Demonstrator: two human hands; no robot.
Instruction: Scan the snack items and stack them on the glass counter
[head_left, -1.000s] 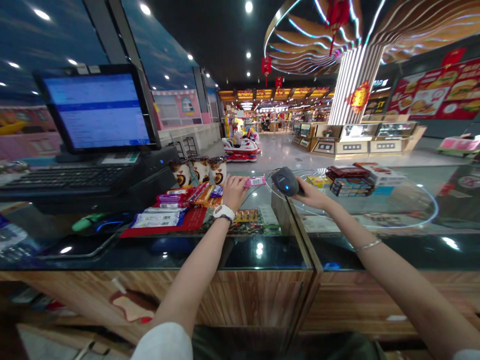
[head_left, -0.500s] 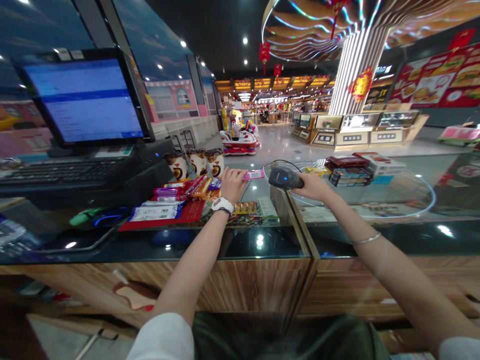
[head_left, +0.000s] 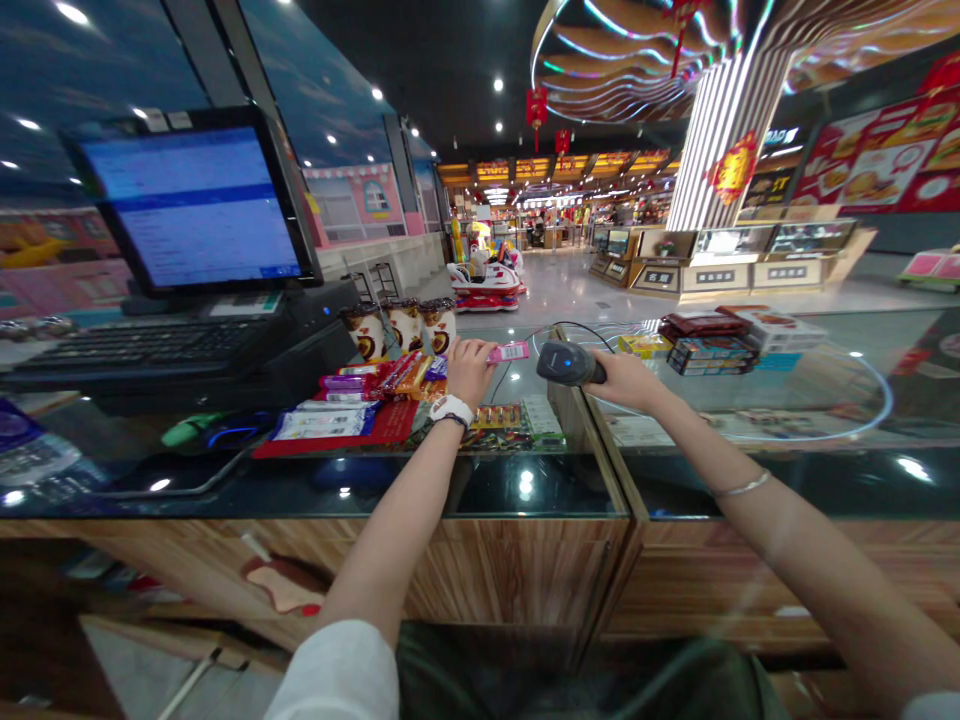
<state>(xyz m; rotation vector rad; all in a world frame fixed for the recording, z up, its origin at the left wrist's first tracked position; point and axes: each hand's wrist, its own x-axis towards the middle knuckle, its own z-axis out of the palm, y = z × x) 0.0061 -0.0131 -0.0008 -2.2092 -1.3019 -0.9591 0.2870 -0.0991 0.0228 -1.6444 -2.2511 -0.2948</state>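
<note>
In the head view, the left hand (head_left: pixel 469 370) gripped a small pink packet (head_left: pixel 510 352) by one end, its barcode facing up. The right hand (head_left: pixel 626 382) was wrapped around the handle of a dark scanner (head_left: pixel 566 362) — its head just beside the packet, the two apart. The packet was above the glass-topped table (head_left: pixel 525 490), near three cups (head_left: pixel 405 328). Left of the left hand, snack bars (head_left: pixel 349 383) lay by a red sheet (head_left: pixel 394 425); beyond them stood a screen (head_left: pixel 199 210) and keyboard (head_left: pixel 150 345). Stacked boxes (head_left: pixel 712 357) sat past the right hand.
</note>
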